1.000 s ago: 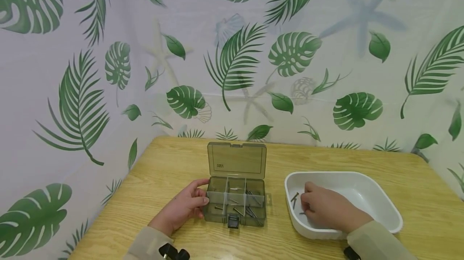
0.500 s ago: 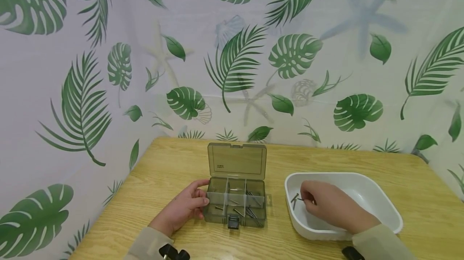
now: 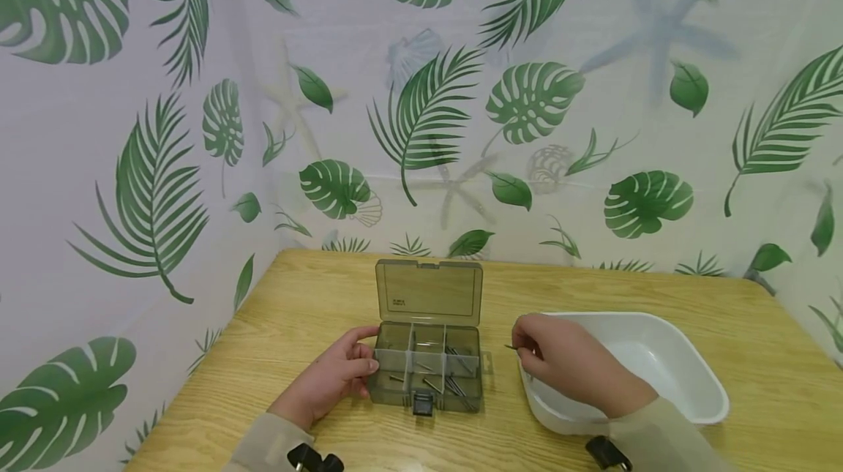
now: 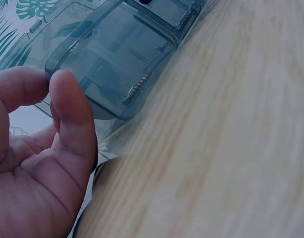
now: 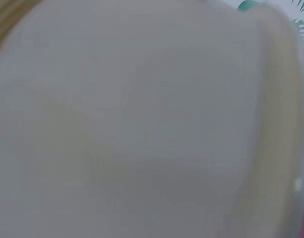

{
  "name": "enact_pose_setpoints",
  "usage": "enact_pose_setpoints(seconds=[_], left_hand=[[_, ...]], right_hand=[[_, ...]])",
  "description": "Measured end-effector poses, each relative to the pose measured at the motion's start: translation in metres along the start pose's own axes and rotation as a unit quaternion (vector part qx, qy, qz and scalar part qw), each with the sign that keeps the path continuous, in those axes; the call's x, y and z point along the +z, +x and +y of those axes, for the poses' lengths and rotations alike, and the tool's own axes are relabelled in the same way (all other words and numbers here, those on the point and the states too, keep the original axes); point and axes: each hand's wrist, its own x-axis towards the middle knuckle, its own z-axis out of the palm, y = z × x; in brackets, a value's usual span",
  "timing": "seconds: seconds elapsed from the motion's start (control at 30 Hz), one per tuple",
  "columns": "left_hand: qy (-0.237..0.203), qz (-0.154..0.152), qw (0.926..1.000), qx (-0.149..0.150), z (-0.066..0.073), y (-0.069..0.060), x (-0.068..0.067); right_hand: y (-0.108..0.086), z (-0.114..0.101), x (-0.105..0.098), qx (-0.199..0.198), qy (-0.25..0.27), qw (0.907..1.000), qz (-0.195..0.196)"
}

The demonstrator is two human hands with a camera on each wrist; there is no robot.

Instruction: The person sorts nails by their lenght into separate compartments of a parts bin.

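Note:
A smoky translucent storage box [image 3: 426,366] with several compartments stands on the table, its lid [image 3: 429,293] raised. My left hand [image 3: 336,373] holds the box at its left side; in the left wrist view the thumb [image 4: 70,106] and index finger meet at its edge. Screws lie in several compartments, one with clear threads [image 4: 137,89]. My right hand [image 3: 569,362] is over the left rim of a white tub [image 3: 658,355], pinching a thin dark screw [image 3: 511,347] whose tip points left. Its exact kind is too small to tell. The right wrist view shows only the tub's blurred wall [image 5: 142,99].
The wooden table [image 3: 316,289] bears the box on the left and the tub on the right, with a strip of tabletop between them. Behind the table hangs a leaf-patterned white cloth [image 3: 566,238]. A hanging tab [image 3: 487,364] juts from the box's right side.
My right hand has risen out of the tub and moved left to its rim, carrying a screw picked up inside. The left hand and the box have stayed in place.

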Motion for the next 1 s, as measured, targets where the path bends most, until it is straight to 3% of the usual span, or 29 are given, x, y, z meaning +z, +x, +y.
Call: enact_pose_setpoints(seconds=[0.33,0.57,0.8,1.0], left_hand=[[0.005,-0.001,1.0,0.006,-0.003,-0.001,0.002],[0.007,0.0,0.9999,0.009,-0.005,-0.001,0.003],[0.007,-0.002,0.9999,0.016,-0.008,0.0,0.005],[0.007,0.004,0.9998,0.016,-0.009,-0.002,0.007]], right_hand=[[0.028,-0.03,0.011,-0.034,-0.013,0.9993,0.006],[0.047,-0.048,0.022,-0.029,-0.012,0.9994,-0.011],[0.062,-0.061,0.035,-0.012,-0.047,0.9988,-0.003],[0.075,-0.07,0.047,-0.004,-0.046,0.9989,0.001]])
